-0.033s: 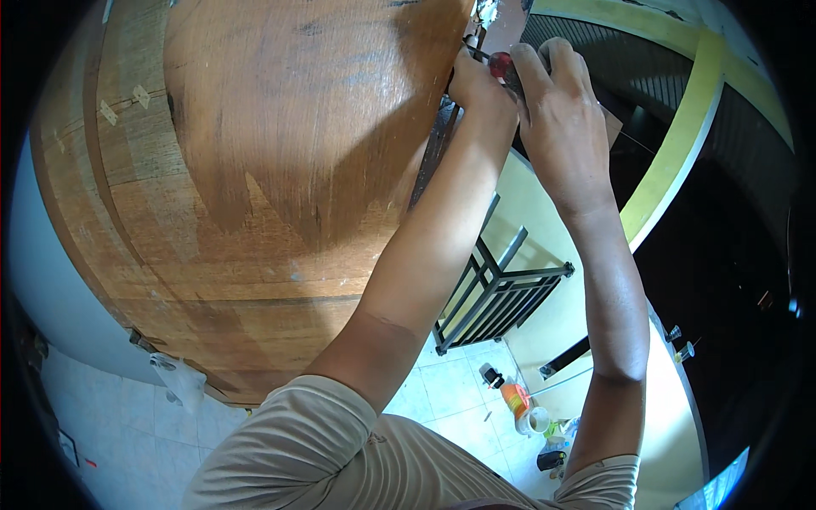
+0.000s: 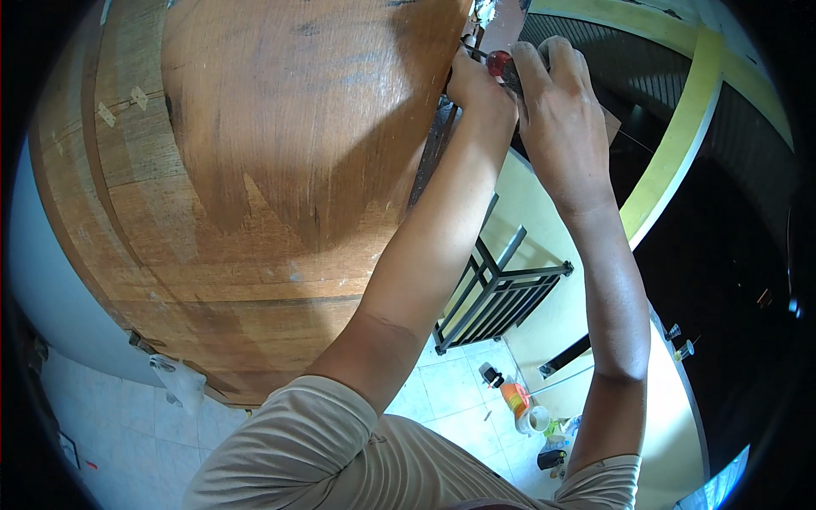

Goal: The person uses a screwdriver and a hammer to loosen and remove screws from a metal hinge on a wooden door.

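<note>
My right hand (image 2: 561, 127) is wrapped round the handle of a screwdriver (image 2: 498, 63), whose red, clear-looking handle end shows beside my bent fingers. Its dark shaft points left, to the edge of a large brown wooden door panel (image 2: 289, 127). Just below the shaft, my left hand (image 2: 478, 83) is bent in close against that edge, by a dark metal strip (image 2: 435, 140). The left fingers are curled and mostly hidden, and whatever they hold does not show. The screwdriver's tip is also hard to make out.
A black metal railing (image 2: 510, 297) stands below, between my forearms. On the tiled floor (image 2: 450, 408) are an orange-and-white container (image 2: 515, 398) and several small items. A clear plastic bag (image 2: 180, 381) hangs at the panel's lower left. Yellow-green framing (image 2: 684, 153) curves at the right.
</note>
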`<state>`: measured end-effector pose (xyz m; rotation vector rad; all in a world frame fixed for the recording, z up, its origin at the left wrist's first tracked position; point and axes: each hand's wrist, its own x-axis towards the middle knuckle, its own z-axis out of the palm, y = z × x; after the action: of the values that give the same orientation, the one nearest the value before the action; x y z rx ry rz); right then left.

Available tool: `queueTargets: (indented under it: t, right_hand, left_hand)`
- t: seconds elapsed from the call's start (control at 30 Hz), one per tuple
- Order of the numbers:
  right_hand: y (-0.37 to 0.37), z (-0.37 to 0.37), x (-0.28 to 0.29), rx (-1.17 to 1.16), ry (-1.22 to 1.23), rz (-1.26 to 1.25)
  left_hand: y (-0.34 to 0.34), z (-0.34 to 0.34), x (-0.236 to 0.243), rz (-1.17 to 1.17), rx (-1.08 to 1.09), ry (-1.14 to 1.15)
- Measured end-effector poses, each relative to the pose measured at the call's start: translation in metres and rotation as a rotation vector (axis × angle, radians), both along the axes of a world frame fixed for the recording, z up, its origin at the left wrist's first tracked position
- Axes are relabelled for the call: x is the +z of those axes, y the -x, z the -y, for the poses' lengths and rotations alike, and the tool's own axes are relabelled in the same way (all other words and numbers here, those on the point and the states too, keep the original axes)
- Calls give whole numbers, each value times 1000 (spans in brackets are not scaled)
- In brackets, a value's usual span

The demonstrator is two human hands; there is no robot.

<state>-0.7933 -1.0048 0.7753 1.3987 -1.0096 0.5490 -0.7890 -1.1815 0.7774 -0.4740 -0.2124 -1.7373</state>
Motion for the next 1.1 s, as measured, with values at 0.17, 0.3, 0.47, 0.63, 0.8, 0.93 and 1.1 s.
queueTargets:
  t: [0.17,0.3,0.47,0.63,0.8,0.93,1.1]
  right_hand:
    - [-7,-5,6,-19,-102,163]
    - [-21,-8,9,-114,-279,359]
    - [-11,-8,5,-61,-67,-50]
    - [-11,-5,5,-117,-38,3]
    - [-6,-8,16,-28,-297,228]
    - [-21,-15,13,-30,-317,279]
    - [-15,-9,6,-79,-104,5]
  left_hand:
    - [-10,-9,4,16,11,-31]
    - [-13,-11,2,24,12,-57]
    - [-13,-16,2,29,3,-88]
    - [-15,-17,4,35,-1,-106]
    - [-17,-20,6,36,-27,-123]
    - [-13,-16,3,38,-26,-128]
    - [-13,-21,0,37,-4,-29]
